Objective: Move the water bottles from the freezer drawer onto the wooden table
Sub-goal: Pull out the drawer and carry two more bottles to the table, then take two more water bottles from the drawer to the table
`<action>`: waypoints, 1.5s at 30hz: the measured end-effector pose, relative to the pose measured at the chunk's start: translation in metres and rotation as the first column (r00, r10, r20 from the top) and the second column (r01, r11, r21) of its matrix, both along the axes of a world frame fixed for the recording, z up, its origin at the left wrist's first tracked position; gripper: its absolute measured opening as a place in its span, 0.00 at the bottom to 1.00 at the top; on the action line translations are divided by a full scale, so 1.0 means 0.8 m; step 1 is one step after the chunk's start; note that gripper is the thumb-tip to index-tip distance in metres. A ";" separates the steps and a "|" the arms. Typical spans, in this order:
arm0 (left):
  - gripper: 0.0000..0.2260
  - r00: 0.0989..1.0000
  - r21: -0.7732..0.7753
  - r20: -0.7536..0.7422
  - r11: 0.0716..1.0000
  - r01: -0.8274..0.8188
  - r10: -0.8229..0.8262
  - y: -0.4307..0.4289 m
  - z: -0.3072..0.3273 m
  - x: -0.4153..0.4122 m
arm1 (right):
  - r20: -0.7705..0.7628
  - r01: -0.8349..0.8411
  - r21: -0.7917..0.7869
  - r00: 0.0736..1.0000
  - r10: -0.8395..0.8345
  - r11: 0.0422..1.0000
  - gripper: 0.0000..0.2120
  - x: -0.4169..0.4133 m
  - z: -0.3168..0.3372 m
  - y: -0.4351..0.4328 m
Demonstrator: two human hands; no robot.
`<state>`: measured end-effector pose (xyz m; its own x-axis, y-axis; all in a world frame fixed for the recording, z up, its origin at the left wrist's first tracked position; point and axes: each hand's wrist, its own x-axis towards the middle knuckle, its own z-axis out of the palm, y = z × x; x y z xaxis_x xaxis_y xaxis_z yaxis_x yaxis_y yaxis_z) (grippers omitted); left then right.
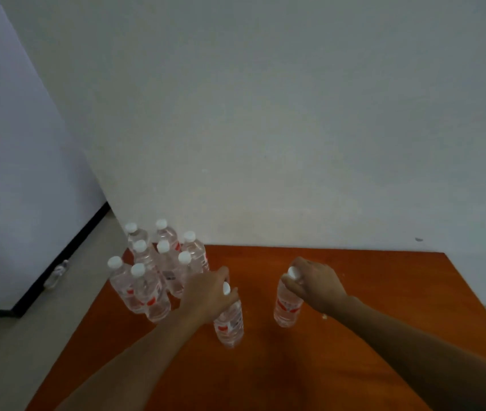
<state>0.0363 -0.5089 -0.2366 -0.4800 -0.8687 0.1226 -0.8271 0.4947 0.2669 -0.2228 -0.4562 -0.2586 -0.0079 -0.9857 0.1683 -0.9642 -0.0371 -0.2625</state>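
Water bottles (158, 271) already stand in a tight upright cluster at the far left corner of the wooden table (384, 292), eight by the caps that show. The left hand (206, 295) grips the neck of another bottle (230, 321) just right of the cluster, and the right hand (314, 281) clasps the cap end of a second one (287, 307) nearby; both look about set down. Most of the job seems done, but the freezer drawer is out of view, so what remains cannot be told.

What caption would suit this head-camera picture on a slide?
Left hand and right hand each grip a clear plastic water bottle by its white cap on the orange wooden table, beside eight standing bottles.
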 end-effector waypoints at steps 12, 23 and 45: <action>0.10 0.974 0.139 0.039 0.967 0.215 -0.223 -0.217 -0.028 -0.016 | 0.131 0.017 0.103 0.991 -0.031 0.995 0.16 0.052 -0.013 -0.171; 0.15 0.961 0.179 -0.059 0.945 0.275 -0.269 -0.240 -0.037 -0.004 | 0.157 0.039 0.131 0.986 -0.059 0.991 0.20 0.079 -0.041 -0.206; 0.11 0.580 -0.013 0.172 0.587 0.810 -0.796 0.148 0.040 -0.252 | 0.023 0.674 0.137 0.730 -0.683 0.726 0.22 -0.082 0.045 0.328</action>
